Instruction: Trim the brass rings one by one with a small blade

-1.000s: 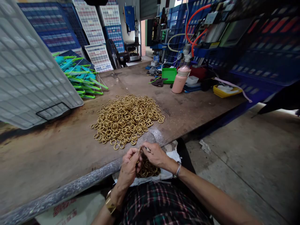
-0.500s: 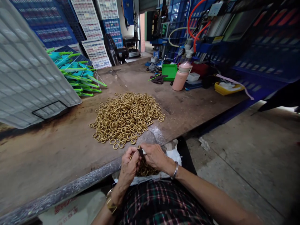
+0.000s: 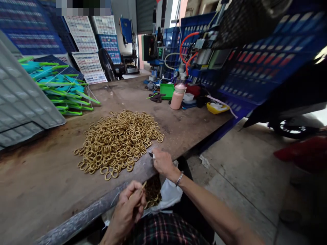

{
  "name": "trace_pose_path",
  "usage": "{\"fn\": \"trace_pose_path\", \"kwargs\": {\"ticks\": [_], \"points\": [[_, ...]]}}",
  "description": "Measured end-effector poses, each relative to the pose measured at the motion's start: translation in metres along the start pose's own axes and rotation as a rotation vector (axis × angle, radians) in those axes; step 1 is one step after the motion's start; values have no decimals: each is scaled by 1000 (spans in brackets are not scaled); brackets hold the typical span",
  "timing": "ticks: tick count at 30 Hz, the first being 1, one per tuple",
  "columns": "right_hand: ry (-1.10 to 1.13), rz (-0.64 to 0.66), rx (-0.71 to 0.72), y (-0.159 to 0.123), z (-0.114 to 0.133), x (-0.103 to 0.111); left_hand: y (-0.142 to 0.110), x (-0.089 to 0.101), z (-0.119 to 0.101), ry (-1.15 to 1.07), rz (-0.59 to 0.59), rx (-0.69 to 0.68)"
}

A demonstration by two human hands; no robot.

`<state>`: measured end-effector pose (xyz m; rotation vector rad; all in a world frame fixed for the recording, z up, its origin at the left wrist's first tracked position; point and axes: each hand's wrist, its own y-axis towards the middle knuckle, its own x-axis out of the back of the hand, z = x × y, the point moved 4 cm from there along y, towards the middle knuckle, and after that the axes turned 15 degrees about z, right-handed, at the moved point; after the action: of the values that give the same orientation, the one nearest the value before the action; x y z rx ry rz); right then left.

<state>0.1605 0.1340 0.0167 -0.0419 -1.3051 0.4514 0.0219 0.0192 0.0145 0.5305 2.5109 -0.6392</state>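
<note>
My left hand (image 3: 129,206) is closed on a brass-coloured ring (image 3: 144,185), pinched between thumb and fingers in front of the table edge. My right hand (image 3: 163,162) is closed round a small dark-tipped tool (image 3: 151,155), possibly a small knife; most of it is hidden in the fist. That hand is over the table's front edge, just right of a heap of brass-coloured rings (image 3: 120,139). Below, between the hands, more rings (image 3: 152,192) lie in a white bag (image 3: 170,194) on my lap.
A grey-white crate (image 3: 22,92) stands tilted at left beside green and turquoise plastic pieces (image 3: 61,85). Toward the back are a pink bottle (image 3: 177,97), a green tray (image 3: 167,91) and a yellow dish (image 3: 217,108). A worn grey roll-like edge (image 3: 87,217) borders the table.
My hands have come apart: the right, with the tool, has moved up over the table edge; the left, holding a ring, has come lower. The view has swung right.
</note>
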Motion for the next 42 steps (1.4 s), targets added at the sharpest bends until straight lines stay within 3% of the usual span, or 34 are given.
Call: {"fn": "trace_pose_path", "kwargs": {"ticks": [5, 9, 14, 19, 23, 27, 32, 35, 38, 40, 42], "points": [[68, -203, -151, 29, -45, 24, 13, 10, 9, -174, -24, 24], [38, -136, -237, 44, -57, 23, 14, 11, 13, -163, 10, 12], [10, -115, -244, 46, -58, 19, 10, 8, 13, -252, -8, 26], [91, -175, -173, 38, -56, 19, 13, 9, 15, -408, 31, 34], [360, -180, 74, 21, -29, 13, 16, 14, 12, -487, -29, -3], [774, -11, 281, -1, 12, -3, 15, 18, -1, -324, -116, -103], [1148, 316, 291, -16, 43, -21, 5, 26, -18, 226, -379, -270], [1252, 461, 232, -19, 50, -29, 4, 26, -21, 492, -371, -331], [1348, 588, 163, -23, 54, -36, 3, 28, -20, 618, -359, -373], [1369, 607, 138, -25, 55, -40, 4, 29, -19, 630, -357, -369], [1315, 537, 170, -25, 56, -39, 5, 30, -16, 561, -340, -315]]}}
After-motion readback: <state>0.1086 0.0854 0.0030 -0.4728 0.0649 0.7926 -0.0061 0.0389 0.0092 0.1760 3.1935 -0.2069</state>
